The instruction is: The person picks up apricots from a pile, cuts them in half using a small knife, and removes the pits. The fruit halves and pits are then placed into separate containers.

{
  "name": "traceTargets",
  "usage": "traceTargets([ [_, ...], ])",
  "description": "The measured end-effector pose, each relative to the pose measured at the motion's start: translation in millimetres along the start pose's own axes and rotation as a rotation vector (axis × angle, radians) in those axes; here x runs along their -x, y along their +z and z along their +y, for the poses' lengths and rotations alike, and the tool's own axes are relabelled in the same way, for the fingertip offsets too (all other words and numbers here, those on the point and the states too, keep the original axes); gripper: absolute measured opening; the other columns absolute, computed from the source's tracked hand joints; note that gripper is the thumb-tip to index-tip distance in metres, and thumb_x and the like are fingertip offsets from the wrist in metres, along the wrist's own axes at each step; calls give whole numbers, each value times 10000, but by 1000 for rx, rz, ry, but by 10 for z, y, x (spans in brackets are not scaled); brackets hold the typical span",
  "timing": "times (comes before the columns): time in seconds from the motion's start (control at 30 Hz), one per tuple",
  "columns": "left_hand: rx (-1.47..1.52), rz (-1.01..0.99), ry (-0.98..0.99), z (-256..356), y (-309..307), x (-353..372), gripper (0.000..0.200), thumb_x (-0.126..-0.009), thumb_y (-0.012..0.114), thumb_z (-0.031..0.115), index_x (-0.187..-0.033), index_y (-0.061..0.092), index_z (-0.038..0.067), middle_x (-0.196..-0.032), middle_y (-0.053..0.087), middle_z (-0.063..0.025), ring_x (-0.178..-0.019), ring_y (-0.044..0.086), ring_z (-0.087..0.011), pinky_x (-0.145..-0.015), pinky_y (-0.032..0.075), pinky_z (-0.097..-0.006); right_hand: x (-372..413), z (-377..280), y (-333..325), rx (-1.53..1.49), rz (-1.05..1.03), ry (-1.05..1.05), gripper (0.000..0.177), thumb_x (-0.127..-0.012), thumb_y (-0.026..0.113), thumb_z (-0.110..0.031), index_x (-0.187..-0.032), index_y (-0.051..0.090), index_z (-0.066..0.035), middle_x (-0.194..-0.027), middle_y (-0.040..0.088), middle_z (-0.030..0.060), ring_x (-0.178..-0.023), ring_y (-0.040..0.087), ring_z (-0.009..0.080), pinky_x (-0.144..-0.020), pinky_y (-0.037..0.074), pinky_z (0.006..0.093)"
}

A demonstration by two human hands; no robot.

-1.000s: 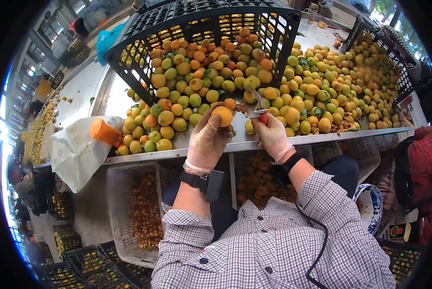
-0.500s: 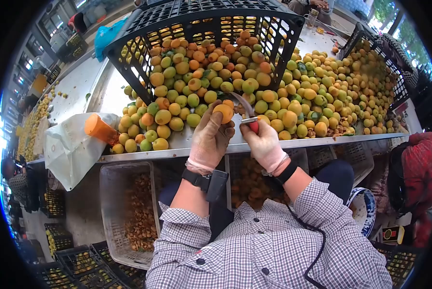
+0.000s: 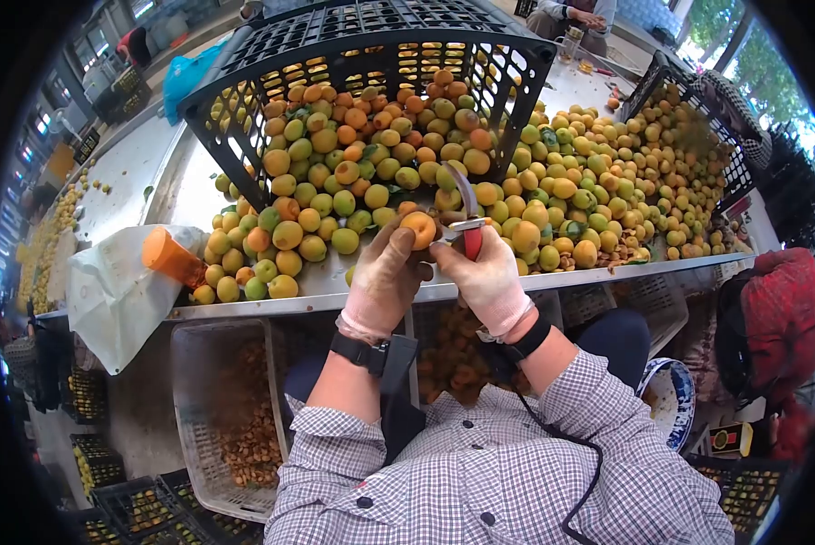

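Gloved, my left hand (image 3: 385,277) is closed around an orange apricot (image 3: 419,230), held up above the table's front edge. My right hand (image 3: 487,277) grips the red handle of a curved knife (image 3: 467,202), its blade pointing up and away. The right fingertips are close against the apricot's right side; whether they touch it is unclear. Behind both hands, yellow, green and orange apricots (image 3: 344,173) spill from a black crate (image 3: 371,41) lying on its side.
An orange cup (image 3: 173,257) rests on a white bag (image 3: 108,291) at left. Below the metal edge (image 3: 317,302) stand a white basket of brown pieces (image 3: 194,409) and another of apricots. A person's hands (image 3: 589,18) are at the far top.
The view has shifted, so the table scene appears further left. The right hand and knife have come nearer the apricot, and the apricot has turned in the left fingers.
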State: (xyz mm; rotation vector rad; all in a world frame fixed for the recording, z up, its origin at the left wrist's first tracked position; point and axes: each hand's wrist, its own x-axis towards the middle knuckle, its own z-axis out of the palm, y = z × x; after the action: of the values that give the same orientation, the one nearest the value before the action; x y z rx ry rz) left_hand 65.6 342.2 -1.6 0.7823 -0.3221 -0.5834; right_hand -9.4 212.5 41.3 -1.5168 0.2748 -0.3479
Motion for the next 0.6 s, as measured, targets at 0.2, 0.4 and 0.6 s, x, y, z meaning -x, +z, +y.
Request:
traceTargets([
  [0.2,-63,-83,-56,-35,-105,-4,575,-970,591,501,-1252,584,-1,-1038,626,-66,-857,585,-151,-747,480,-288,-59,117,-37,22,-120,-28,274,-842,764,-44,-1090,654,-7,-1006,700,34,-910,631,88,-826,523,245],
  [0.4,-19,-81,-77,9,-33,12,576,-985,581,473,-1275,569,-24,-1112,630,-83,-959,608,-179,-802,507,-317,-58,56,-43,-25,-182,-19,261,-863,743,-38,-1108,660,-5,-957,696,19,-868,634,93,-790,529,247],
  [0.6,51,-123,-98,121,58,55,571,-973,621,389,-1299,522,-70,-1178,622,-114,-1069,599,-209,-951,476,-348,-61,21,-80,-74,-197,47,274,-872,741,-66,-1123,659,6,-947,696,16,-881,638,101,-784,522,235],
])
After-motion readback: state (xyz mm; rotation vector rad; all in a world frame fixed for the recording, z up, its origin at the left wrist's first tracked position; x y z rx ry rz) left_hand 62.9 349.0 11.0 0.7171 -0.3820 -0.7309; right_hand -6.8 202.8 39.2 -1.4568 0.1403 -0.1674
